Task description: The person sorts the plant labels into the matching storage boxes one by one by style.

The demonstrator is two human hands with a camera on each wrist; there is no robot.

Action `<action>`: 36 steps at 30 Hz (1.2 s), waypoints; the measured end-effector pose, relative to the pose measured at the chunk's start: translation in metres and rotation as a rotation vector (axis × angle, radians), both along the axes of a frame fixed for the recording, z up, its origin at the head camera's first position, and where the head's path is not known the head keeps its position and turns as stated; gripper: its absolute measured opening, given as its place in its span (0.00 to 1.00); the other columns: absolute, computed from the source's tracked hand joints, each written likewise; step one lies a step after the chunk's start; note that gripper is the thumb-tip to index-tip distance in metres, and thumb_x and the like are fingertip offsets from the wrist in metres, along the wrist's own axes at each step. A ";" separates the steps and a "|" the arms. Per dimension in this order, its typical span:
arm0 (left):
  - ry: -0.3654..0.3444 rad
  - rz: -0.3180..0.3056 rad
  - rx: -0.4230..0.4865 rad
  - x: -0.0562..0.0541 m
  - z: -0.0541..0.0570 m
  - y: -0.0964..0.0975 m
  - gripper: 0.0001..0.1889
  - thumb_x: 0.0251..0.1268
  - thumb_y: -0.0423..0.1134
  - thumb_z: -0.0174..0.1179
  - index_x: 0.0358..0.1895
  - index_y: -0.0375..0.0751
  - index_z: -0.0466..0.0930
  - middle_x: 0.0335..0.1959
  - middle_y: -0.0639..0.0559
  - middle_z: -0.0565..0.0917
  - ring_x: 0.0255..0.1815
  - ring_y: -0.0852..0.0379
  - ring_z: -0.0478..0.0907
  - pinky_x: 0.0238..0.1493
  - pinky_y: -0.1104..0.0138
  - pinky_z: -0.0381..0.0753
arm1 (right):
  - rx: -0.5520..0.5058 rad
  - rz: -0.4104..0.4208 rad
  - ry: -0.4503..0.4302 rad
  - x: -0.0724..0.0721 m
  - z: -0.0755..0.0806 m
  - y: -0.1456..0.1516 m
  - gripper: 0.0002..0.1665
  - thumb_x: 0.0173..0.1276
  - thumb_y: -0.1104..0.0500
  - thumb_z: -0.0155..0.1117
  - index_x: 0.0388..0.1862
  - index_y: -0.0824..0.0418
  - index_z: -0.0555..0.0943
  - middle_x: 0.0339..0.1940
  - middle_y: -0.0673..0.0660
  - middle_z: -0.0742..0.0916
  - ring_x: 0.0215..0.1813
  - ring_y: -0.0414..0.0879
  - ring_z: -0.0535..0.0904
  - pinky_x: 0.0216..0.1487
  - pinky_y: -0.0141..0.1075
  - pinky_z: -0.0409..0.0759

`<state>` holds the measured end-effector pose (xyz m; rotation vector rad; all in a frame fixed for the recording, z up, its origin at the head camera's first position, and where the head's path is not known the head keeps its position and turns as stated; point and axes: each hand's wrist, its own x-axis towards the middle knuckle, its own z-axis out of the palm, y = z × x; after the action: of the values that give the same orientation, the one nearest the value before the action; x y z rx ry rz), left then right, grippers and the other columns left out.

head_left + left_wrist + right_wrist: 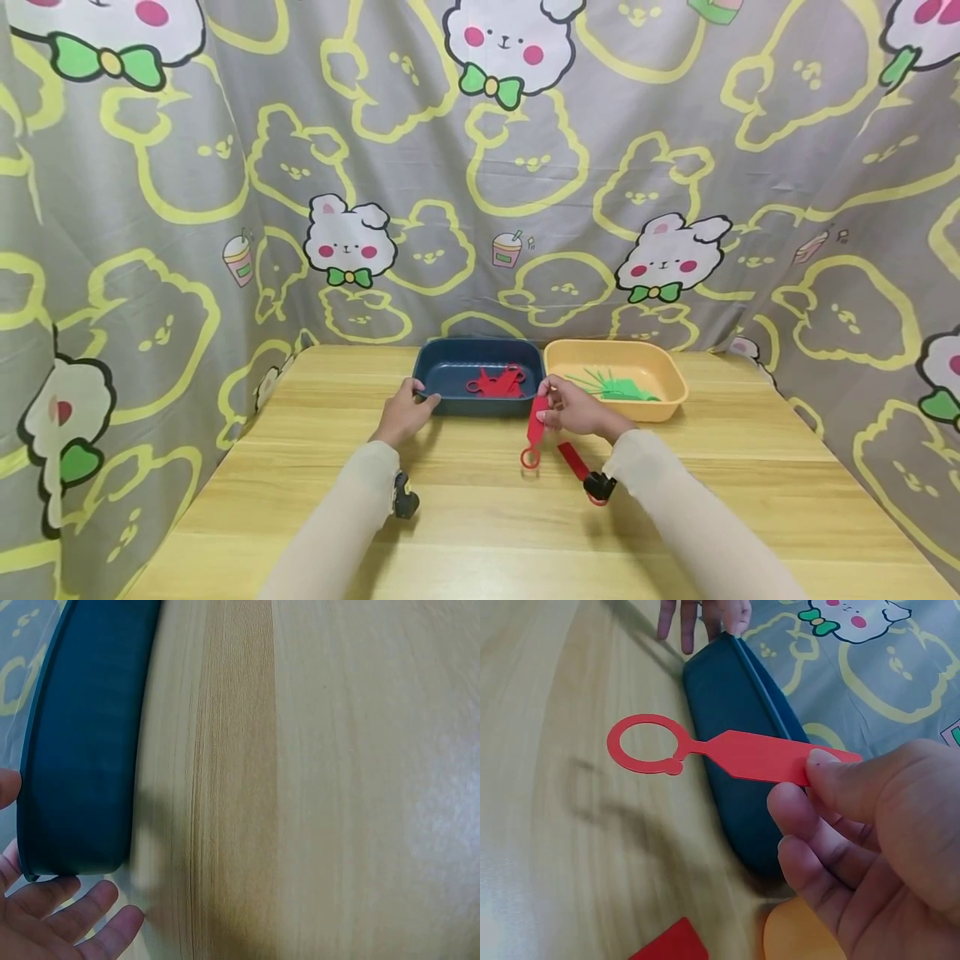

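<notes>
My right hand (573, 407) pinches a flat red tag (761, 756) by its plain end, between thumb and fingers. Its ring end points away from the hand in the right wrist view and hangs down in the head view, in front of the dark blue bin (487, 407). At that bin's left front corner, my left hand (405, 412) grips the rim, thumb at the front and fingers along the side; the lower fingers are spread. Several red tags (501, 383) lie inside the blue bin. Another red tag (573, 460) lies on the table, partly hidden behind the right wrist camera.
A yellow bin (677, 392) stands right beside the blue one, with several green tags (622, 389) in it. Both stand at the back of the wooden table (465, 525), before a grey patterned curtain (435, 317). Black wrist cameras (406, 497) jut below both wrists.
</notes>
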<state>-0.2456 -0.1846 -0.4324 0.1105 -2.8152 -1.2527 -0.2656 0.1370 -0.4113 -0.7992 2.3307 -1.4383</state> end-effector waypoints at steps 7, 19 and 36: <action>-0.005 0.000 0.005 0.000 -0.001 0.000 0.20 0.70 0.50 0.56 0.54 0.41 0.67 0.47 0.38 0.77 0.42 0.43 0.71 0.46 0.52 0.71 | -0.012 -0.042 -0.024 -0.006 0.003 -0.001 0.16 0.67 0.71 0.62 0.46 0.67 0.65 0.26 0.57 0.76 0.33 0.67 0.81 0.37 0.54 0.81; -0.007 0.002 -0.006 -0.002 -0.003 -0.001 0.19 0.70 0.50 0.56 0.54 0.42 0.67 0.50 0.37 0.77 0.45 0.43 0.72 0.48 0.51 0.71 | -0.018 -0.067 -0.044 -0.009 0.015 -0.006 0.15 0.68 0.72 0.60 0.47 0.67 0.65 0.29 0.60 0.76 0.35 0.67 0.80 0.39 0.50 0.81; -0.004 0.002 -0.004 0.002 0.003 0.000 0.20 0.69 0.50 0.57 0.54 0.40 0.67 0.43 0.40 0.77 0.40 0.46 0.71 0.45 0.53 0.71 | -0.087 -0.174 0.014 -0.018 0.026 -0.017 0.14 0.70 0.71 0.58 0.50 0.69 0.65 0.32 0.61 0.74 0.34 0.58 0.83 0.40 0.49 0.81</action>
<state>-0.2440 -0.1841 -0.4298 0.1159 -2.8202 -1.2486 -0.2838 0.1204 -0.3851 -0.6443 2.4137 -1.6201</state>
